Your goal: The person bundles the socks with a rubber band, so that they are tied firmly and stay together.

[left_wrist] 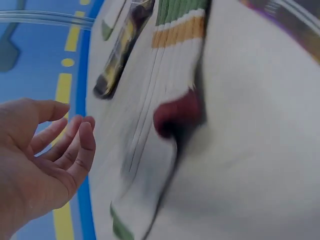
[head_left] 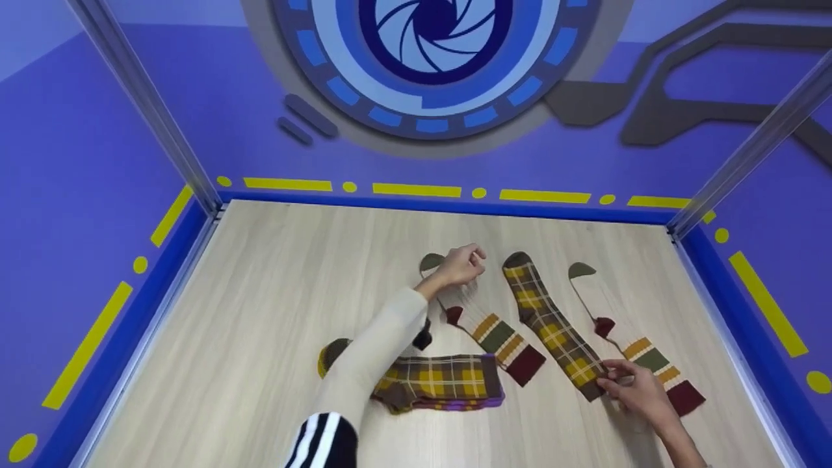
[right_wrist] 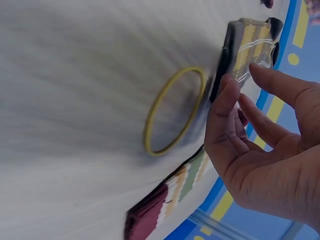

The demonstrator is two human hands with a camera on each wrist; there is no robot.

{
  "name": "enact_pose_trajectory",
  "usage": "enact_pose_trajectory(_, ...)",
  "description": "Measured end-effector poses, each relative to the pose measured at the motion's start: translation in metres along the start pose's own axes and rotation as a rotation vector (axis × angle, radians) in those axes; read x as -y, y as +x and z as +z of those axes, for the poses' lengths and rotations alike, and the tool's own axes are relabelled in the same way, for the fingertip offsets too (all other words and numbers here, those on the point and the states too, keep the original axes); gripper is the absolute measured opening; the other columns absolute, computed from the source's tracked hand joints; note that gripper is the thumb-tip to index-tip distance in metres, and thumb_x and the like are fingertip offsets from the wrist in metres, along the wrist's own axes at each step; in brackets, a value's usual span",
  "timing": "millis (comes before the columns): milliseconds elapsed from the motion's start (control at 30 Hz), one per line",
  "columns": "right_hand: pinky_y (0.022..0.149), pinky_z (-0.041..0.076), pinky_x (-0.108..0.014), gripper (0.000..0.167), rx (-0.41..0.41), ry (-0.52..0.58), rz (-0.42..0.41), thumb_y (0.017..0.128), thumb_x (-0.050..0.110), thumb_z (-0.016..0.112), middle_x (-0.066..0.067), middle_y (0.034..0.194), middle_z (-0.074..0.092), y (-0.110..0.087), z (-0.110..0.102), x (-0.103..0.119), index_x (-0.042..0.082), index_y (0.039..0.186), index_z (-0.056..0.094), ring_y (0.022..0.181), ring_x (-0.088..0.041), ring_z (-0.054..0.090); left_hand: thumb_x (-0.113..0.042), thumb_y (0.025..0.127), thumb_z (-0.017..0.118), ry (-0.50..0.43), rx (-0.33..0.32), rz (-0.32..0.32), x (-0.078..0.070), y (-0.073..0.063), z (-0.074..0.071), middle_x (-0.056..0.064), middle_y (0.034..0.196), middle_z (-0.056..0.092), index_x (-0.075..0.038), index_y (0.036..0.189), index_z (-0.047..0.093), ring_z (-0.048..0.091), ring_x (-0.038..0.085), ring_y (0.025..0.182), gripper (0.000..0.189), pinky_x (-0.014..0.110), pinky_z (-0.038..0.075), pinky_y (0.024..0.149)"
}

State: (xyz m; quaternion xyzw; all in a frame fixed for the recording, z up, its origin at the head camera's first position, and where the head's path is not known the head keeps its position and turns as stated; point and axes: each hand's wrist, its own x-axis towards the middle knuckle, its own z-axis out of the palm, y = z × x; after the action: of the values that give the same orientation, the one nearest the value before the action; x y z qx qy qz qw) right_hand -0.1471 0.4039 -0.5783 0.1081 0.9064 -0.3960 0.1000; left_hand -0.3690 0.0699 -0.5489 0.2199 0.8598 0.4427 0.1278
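One pale tabletop carries everything. Nearest the person lies a pile of socks, plaid on top with purple edges beneath, its toe end partly hidden by the left sleeve. Beyond it and to its right, three socks lie flat and slanted, toes pointing away: a left striped sock, a plaid sock in the middle and a right striped sock. The left hand hangs over the left striped sock, fingers loosely bent, holding nothing. The right hand is at the plaid sock's cuff, thumb and fingertips slightly apart; whether they touch the fabric I cannot tell. Smallest is a yellow ring, near that hand in the right wrist view. The step in hand looks like laying the plaid sock straight; the next move seems to call for a light touch at its cuff, leaving the neighbours undisturbed.
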Motion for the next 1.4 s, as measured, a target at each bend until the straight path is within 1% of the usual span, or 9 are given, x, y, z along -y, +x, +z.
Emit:
enact_pose_trajectory(233, 0.069, 0.048, -0.025, 0.043, -0.070, -0.156, -0.005, 0.087, 0.009, 0.076, -0.021, 0.106, 0.070, -0.001, 0.003, -0.008, -0.009, 0.124, 0.065, 0.091, -0.023, 0.067, -0.007, 0.095, 0.061, 0.019, -0.110, -0.133, -0.008, 0.033, 0.044, 0.020, 0.129, 0.064, -0.002, 0.143, 0.054, 0.062, 0.030, 0.119, 0.049, 0.039, 0.050, 0.102)
enact_pose_trajectory(400, 0.063, 0.047, -0.025, 0.039, -0.085, -0.154, 0.031, 0.087, 0.009, 0.076, -0.017, 0.102, 0.070, -0.001, 0.006, -0.008, -0.008, 0.121, 0.067, 0.084, -0.018, 0.063, -0.003, 0.094, 0.056, -0.090, -0.123, -0.196, -0.011, 0.040, 0.067, 0.022, 0.140, 0.057, -0.002, 0.150, 0.046, 0.056, 0.032, 0.131, 0.057, 0.041, 0.046, 0.111)
enact_pose_trajectory(567, 0.058, 0.045, -0.023, 0.038, -0.108, -0.144, 0.068, 0.088, 0.008, 0.076, -0.016, 0.098, 0.069, -0.002, 0.012, -0.006, -0.007, 0.121, 0.067, 0.078, -0.017, 0.060, -0.002, 0.092, 0.061, -0.117, -0.133, -0.159, -0.001, 0.045, 0.077, 0.021, 0.137, 0.059, -0.001, 0.149, 0.048, 0.057, 0.031, 0.126, 0.058, 0.042, 0.045, 0.112)
enact_pose_trajectory(667, 0.057, 0.047, -0.023, 0.039, -0.118, -0.135, 0.077, 0.089, 0.009, 0.075, -0.017, 0.097, 0.070, -0.005, 0.014, -0.008, -0.008, 0.122, 0.066, 0.076, -0.016, 0.063, -0.005, 0.091, 0.062, -0.084, -0.092, -0.200, -0.001, 0.050, 0.079, 0.017, 0.140, 0.058, -0.006, 0.150, 0.049, 0.055, 0.028, 0.130, 0.061, 0.038, 0.043, 0.114)
enact_pose_trajectory(800, 0.056, 0.049, -0.023, 0.039, -0.130, -0.129, 0.083, 0.090, 0.011, 0.075, -0.017, 0.095, 0.071, -0.006, 0.014, -0.010, -0.009, 0.122, 0.065, 0.074, -0.014, 0.065, -0.009, 0.092, 0.064, -0.164, -0.052, -0.241, -0.010, 0.053, 0.079, 0.015, 0.150, 0.053, -0.008, 0.152, 0.047, 0.050, 0.029, 0.139, 0.063, 0.036, 0.041, 0.116)
enact_pose_trajectory(933, 0.055, 0.049, -0.023, 0.037, -0.124, -0.121, 0.092, 0.090, 0.011, 0.074, -0.018, 0.094, 0.071, -0.005, 0.013, -0.009, -0.011, 0.119, 0.065, 0.074, -0.014, 0.064, -0.009, 0.093, 0.065, -0.275, -0.074, -0.250, -0.018, 0.054, 0.079, 0.017, 0.150, 0.053, -0.004, 0.150, 0.046, 0.052, 0.031, 0.138, 0.061, 0.037, 0.044, 0.113)
enact_pose_trajectory(1100, 0.058, 0.046, -0.023, 0.030, -0.157, -0.133, 0.062, 0.090, 0.010, 0.074, -0.014, 0.090, 0.072, -0.007, 0.015, -0.006, -0.009, 0.112, 0.069, 0.076, -0.014, 0.062, -0.009, 0.098, 0.061, -0.303, -0.091, -0.264, -0.025, 0.054, 0.083, 0.016, 0.143, 0.060, -0.004, 0.146, 0.050, 0.059, 0.029, 0.131, 0.049, 0.037, 0.051, 0.104)
enact_pose_trajectory(1233, 0.059, 0.047, -0.021, 0.024, -0.209, -0.107, 0.037, 0.090, 0.010, 0.073, -0.015, 0.090, 0.073, -0.009, 0.017, -0.004, -0.007, 0.107, 0.070, 0.072, -0.009, 0.064, -0.007, 0.097, 0.065, -0.262, -0.104, -0.269, -0.027, 0.052, 0.084, 0.013, 0.125, 0.070, -0.005, 0.132, 0.064, 0.065, 0.021, 0.105, 0.035, 0.028, 0.053, 0.086)
enact_pose_trajectory(1400, 0.060, 0.051, -0.018, 0.025, -0.265, -0.035, 0.014, 0.098, 0.009, 0.065, -0.021, 0.098, 0.072, -0.011, 0.020, -0.002, -0.008, 0.115, 0.064, 0.075, 0.000, 0.060, -0.003, 0.093, 0.060, -0.285, -0.130, -0.325, -0.026, 0.049, 0.083, 0.007, 0.099, 0.068, -0.004, 0.120, 0.070, 0.052, 0.012, 0.077, 0.028, 0.024, 0.043, 0.067)
